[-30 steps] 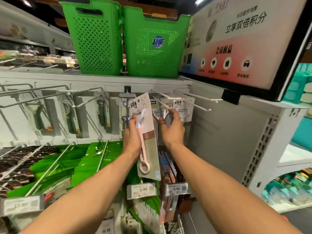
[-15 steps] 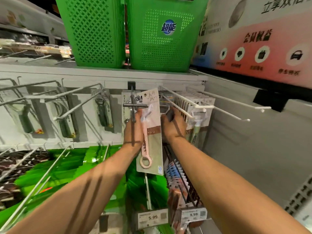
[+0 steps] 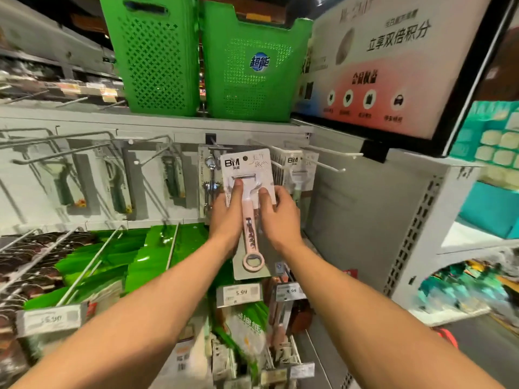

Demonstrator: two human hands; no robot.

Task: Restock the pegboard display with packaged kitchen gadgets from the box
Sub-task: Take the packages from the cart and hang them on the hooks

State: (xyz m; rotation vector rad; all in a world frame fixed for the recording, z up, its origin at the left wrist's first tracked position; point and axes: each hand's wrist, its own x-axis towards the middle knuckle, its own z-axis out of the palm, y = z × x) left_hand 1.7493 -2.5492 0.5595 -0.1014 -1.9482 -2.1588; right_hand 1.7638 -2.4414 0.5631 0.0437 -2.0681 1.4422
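While our left hand [image 3: 226, 220] and right hand [image 3: 280, 217] are both gripping the carded peeler [image 3: 247, 165], we are judging its hanging unfinished.

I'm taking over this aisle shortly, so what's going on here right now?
A person is stocking a pegboard. Both hands hold one carded pink peeler: the left hand pinches its left side, the right hand its right side, up by the top hooks. The card's hang hole looks free, so it seems not yet hung.
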